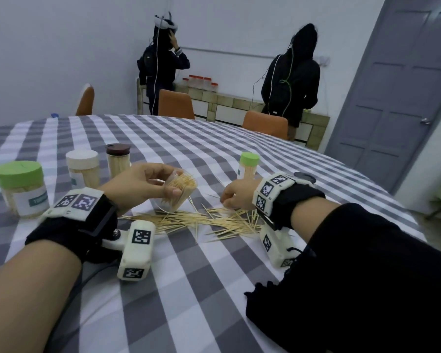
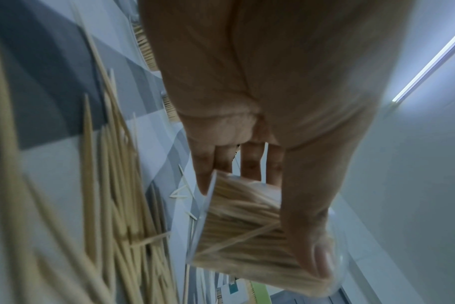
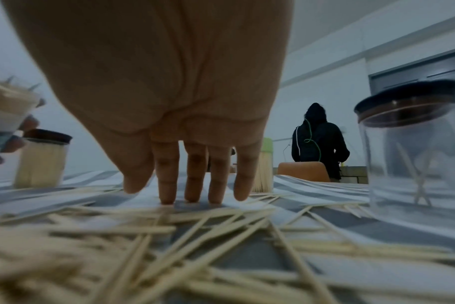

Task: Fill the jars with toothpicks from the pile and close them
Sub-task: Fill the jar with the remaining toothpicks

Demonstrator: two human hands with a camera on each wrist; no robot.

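My left hand (image 1: pixel 175 182) grips a clear lidless jar (image 1: pixel 182 192) packed with toothpicks. It holds the jar tilted above the table, mouth towards the right; in the left wrist view the thumb lies along the jar (image 2: pixel 247 236). The loose toothpick pile (image 1: pixel 201 221) is spread on the checked cloth between my wrists. My right hand (image 1: pixel 227 200) reaches down at the pile's far right edge. In the right wrist view its straight fingers (image 3: pixel 192 185) touch the cloth just beyond the pile (image 3: pixel 169 236), and they hold nothing. A nearly empty clear jar with a dark lid (image 3: pixel 413 164) stands to its right.
Closed filled jars stand behind: a big green-lidded one (image 1: pixel 21 189), a cream-lidded one (image 1: pixel 83 169), a brown-lidded one (image 1: pixel 118 159) and a small green-lidded one (image 1: pixel 248 165). Orange chairs (image 1: pixel 176 104) ring the table's far edge. Two people stand at a counter (image 1: pixel 239 103) by the wall.
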